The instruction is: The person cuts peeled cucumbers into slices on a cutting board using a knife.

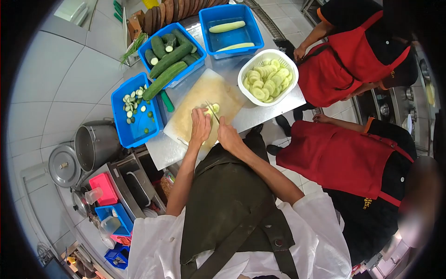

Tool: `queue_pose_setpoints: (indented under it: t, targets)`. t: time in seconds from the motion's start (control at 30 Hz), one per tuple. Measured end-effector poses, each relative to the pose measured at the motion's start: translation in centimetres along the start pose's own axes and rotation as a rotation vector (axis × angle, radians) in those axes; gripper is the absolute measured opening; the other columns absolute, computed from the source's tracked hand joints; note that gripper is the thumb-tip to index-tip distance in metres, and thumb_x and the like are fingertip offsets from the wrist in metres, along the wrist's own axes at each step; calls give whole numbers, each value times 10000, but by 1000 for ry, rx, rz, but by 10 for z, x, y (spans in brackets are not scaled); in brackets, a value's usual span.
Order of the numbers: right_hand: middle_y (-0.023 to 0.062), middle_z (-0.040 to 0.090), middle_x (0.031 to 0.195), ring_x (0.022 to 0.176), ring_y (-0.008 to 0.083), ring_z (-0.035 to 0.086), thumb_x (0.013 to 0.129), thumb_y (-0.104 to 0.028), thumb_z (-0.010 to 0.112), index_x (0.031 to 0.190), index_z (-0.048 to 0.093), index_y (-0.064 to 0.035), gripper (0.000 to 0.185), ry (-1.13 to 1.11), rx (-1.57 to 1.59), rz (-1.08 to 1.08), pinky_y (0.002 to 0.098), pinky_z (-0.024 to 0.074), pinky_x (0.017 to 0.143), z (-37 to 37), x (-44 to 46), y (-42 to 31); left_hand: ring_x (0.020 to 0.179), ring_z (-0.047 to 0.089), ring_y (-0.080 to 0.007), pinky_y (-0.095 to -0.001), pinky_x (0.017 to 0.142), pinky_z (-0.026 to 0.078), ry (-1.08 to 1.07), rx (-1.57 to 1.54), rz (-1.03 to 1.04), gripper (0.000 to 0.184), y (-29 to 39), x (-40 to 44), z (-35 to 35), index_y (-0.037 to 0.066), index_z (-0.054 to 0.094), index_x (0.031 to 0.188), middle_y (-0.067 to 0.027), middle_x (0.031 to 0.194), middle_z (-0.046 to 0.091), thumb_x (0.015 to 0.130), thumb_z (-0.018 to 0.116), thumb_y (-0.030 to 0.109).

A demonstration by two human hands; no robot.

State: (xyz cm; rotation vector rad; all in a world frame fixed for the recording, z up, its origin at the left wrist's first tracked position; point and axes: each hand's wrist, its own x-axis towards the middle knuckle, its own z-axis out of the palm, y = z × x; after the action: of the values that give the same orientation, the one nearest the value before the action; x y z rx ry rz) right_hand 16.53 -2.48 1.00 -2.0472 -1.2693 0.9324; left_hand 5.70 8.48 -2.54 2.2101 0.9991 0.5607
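My right hand (228, 135) is closed around the handle of a knife (213, 113), whose blade slants across the cutting board (221, 86). Pale peeled cucumber (208, 112) lies under the bent fingertips of my left hand (200, 125), which grip it beside the blade. A few cut cucumber slices (215, 107) rest on the board at the blade's far side. To the right, a white basket (242, 76) holds many round slices. A green-handled tool (167, 101) lies left of the board, partly hidden by a whole cucumber.
A blue tub (188, 74) holds unpeeled cucumbers; another blue tub (247, 32) has two peeled ones. Cut ends lie in a third tub (121, 93). Two people in red aprons (341, 65) stand at the right. A large pot (95, 146) is at the left.
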Motion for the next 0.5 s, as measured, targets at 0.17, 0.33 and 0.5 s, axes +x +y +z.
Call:
queue_pose_setpoints:
  t: [0.17, 0.33, 0.5]
  targets:
    - [348, 617, 721, 733, 517, 641, 919, -50, 501, 1113, 394, 80, 257, -7, 14, 31, 582, 508, 654, -4, 3, -6, 1061, 451, -430, -511, 964, 357, -5, 5, -14, 268, 0, -2, -1, -20, 487, 1178, -249, 1098, 450, 963, 464, 138]
    - [346, 619, 722, 736, 515, 644, 919, -52, 503, 1121, 393, 72, 262, -6, 1, 57, 577, 509, 649, -6, 1, -9, 1054, 451, -426, -516, 962, 356, -7, 15, 8, 279, 0, -2, -1, 1, 488, 1205, -245, 1104, 450, 964, 464, 139]
    - [367, 621, 763, 772, 555, 630, 946, -87, 452, 1092, 386, 51, 211, -9, 22, 80, 615, 495, 690, -2, -1, -8, 1048, 452, -424, -514, 958, 356, -4, 6, 28, 282, 3, -2, 0, 22, 489, 1220, -244, 1107, 448, 968, 459, 144]
